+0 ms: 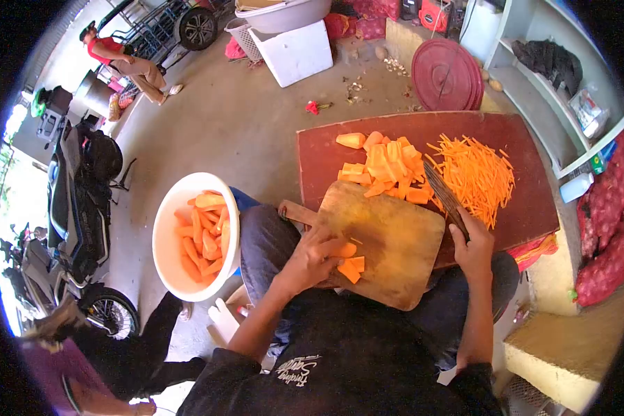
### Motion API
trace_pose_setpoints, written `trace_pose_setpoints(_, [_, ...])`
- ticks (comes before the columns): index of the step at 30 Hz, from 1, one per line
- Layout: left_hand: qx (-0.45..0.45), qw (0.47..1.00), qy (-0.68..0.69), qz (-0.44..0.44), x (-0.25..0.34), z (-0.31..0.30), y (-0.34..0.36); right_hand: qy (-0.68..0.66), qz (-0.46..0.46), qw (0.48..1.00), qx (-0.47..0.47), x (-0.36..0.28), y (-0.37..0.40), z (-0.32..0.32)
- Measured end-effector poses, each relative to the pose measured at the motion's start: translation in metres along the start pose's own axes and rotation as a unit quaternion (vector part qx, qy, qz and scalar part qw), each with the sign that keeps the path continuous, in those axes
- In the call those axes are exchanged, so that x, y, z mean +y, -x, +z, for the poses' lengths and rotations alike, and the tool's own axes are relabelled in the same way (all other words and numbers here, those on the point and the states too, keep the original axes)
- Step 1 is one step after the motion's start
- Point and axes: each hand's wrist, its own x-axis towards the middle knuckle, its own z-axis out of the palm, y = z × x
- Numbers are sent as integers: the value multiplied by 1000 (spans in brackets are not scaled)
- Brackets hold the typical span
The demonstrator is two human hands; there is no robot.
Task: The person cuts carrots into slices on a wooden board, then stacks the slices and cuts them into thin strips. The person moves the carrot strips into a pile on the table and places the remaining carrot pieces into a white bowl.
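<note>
On the wooden cutting board [395, 239] across the lap, left hand [310, 258] with its grip pinching carrot chunks [351, 267] at the near edge, right hand [473, 244] with its grip clenched on a knife [442, 194], blade lying past the far edge beside carrot strips [477, 173] on the red table [322, 156].

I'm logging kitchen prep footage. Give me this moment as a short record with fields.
left hand: holds chunks on board
right hand: grips knife, blade between slabs and strips
table: red, bears slabs and strips
bowl: white, left of board, carrots inside
</note>
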Motion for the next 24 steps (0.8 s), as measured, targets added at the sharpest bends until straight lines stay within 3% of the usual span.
trace_pose_setpoints(6, [21, 999, -18, 33, -7, 7, -2, -58, -28, 998, -11, -52, 16, -10])
trace_pose_setpoints(9, [15, 997, -58, 53, -7, 5, -3, -50, -64, 994, -76, -73, 25, -17])
trace_pose_setpoints(13, [28, 990, -122, 70, -6, 3, 1, -51, -17, 986, -156, -93, 34, -23])
trace_pose_setpoints(20, [60, 983, -175, -11, -10, -3, 9, -148, 46, 946, -284, -111, 43, -32])
trace_pose_setpoints(24, [62, 980, -187, -20, -6, -2, 11, -103, 18, 952, -287, -116, 44, -20])
